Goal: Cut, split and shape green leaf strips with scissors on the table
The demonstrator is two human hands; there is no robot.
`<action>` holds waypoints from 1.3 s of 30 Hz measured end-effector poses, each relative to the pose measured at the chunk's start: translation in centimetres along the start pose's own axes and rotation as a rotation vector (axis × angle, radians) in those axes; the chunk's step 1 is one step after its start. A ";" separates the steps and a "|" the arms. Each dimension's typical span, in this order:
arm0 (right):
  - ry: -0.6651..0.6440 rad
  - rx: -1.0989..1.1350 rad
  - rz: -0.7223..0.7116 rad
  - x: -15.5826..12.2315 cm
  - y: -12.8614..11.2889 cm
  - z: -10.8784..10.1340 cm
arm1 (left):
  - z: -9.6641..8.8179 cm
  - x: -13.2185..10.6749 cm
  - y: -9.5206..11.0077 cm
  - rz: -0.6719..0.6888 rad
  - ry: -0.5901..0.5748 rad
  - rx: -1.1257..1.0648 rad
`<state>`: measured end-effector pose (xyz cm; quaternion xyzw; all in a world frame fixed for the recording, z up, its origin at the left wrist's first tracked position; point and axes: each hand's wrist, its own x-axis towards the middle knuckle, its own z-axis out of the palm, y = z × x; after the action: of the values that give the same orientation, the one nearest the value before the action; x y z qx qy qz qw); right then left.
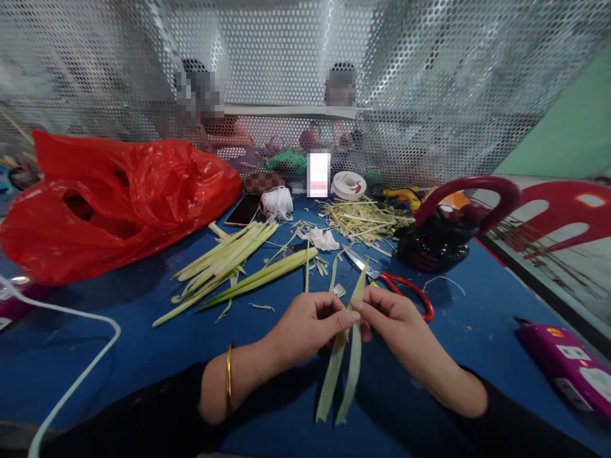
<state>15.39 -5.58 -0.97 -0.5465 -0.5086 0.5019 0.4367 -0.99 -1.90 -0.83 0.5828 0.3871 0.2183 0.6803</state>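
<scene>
My left hand (310,324) and my right hand (394,321) meet near the front of the blue table, both pinching a pale green leaf strip (354,372). The strip is split lengthwise below my fingers into two tails that hang toward me, and its pointed tip rises above them. Just beyond my right hand lie scissors with red handles (410,289), blades pointing away to the left. A bundle of pale green leaves (229,254) rests to the left of my hands, with a greener leaf piece (262,277) beside it. Some fingertips are hidden behind the strip.
A red plastic bag (124,203) fills the back left. Behind the leaves are a phone (243,210), white string (277,203) and a tape roll (349,184). Shredded leaf scraps (367,219) lie near a dark pot-like object (434,242). A purple device (568,366) sits right; a white cable (90,362) crosses left.
</scene>
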 end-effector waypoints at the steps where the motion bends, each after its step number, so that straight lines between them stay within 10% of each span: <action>1: -0.035 0.020 0.009 0.0 0.0 0.1 | 0.0 0.1 -0.1 0.002 0.003 0.002; 14: -0.247 0.289 0.093 -0.3 0.3 -0.1 | 0.0 -0.1 0.1 -0.008 -0.014 -0.144; 27: 0.031 -0.012 0.011 0.1 -0.3 -0.1 | 0.3 -0.2 0.5 0.035 0.048 0.031; 39: -0.136 0.075 0.023 0.0 0.3 0.1 | 0.1 0.2 -0.6 -0.017 -0.008 -0.093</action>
<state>15.30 -5.62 -1.28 -0.5001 -0.5116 0.5619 0.4154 -0.86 -1.98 -1.40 0.5480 0.3787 0.2282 0.7101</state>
